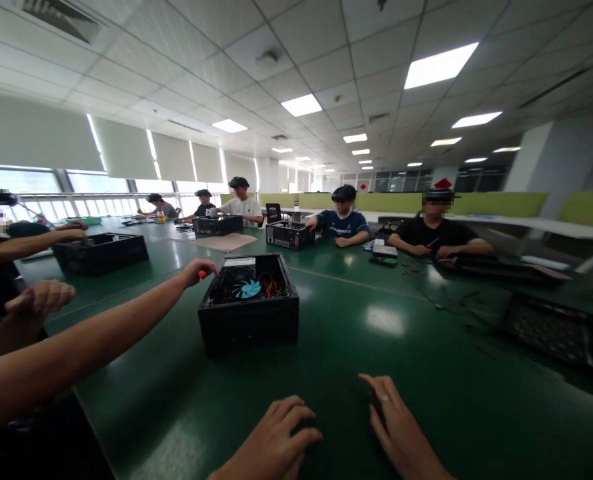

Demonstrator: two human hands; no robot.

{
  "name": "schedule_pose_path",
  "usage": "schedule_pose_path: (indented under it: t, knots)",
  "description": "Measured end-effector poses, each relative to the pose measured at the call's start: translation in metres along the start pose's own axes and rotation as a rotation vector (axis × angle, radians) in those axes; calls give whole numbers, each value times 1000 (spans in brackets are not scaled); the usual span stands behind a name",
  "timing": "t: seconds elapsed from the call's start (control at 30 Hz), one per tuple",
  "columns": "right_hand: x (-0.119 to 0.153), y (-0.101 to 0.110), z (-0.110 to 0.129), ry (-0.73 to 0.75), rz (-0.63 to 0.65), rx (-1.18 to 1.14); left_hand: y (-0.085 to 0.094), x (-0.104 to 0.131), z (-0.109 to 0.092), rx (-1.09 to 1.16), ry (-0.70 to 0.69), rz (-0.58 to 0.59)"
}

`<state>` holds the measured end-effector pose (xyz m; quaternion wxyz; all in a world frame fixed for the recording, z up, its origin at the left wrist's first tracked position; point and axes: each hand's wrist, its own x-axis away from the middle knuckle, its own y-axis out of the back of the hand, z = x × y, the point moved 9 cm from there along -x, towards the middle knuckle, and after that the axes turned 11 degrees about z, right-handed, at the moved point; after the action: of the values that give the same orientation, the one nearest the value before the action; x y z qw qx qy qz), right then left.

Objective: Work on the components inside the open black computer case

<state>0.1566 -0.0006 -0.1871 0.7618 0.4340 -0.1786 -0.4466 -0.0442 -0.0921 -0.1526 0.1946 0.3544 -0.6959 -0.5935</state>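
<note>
My left hand hovers low over the green tabletop, its fingers loosely bent and apart, with nothing in it. To its right, my right hand has its fingers stretched forward and a ring on one of them. The gap between its thumb and index finger looks dark, and I make out no object there. Both hands are apart from the black computer case, which stands ahead with its top side uncovered. A light-blue fan and coloured cables show inside.
From the left, a co-worker's hand with an orange-handled screwdriver reaches the case's edge. Another open case stands at far left. A black panel and thin cables lie right. Several people work around the table.
</note>
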Motion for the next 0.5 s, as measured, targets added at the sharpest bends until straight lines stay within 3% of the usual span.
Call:
schedule_pose_path:
  t: [0.07,0.17,0.3,0.5]
  knots:
    - [28,-4,-10,3,77,20,-10,-14,-6,21,5,38]
    - [49,-14,-15,-6,190,7,-20,-29,-8,28,66,76]
    - [51,-21,-3,0,302,-11,-28,-31,0,60,102,117]
    - [51,-4,20,24,317,-91,-33,-26,10,93,83,172]
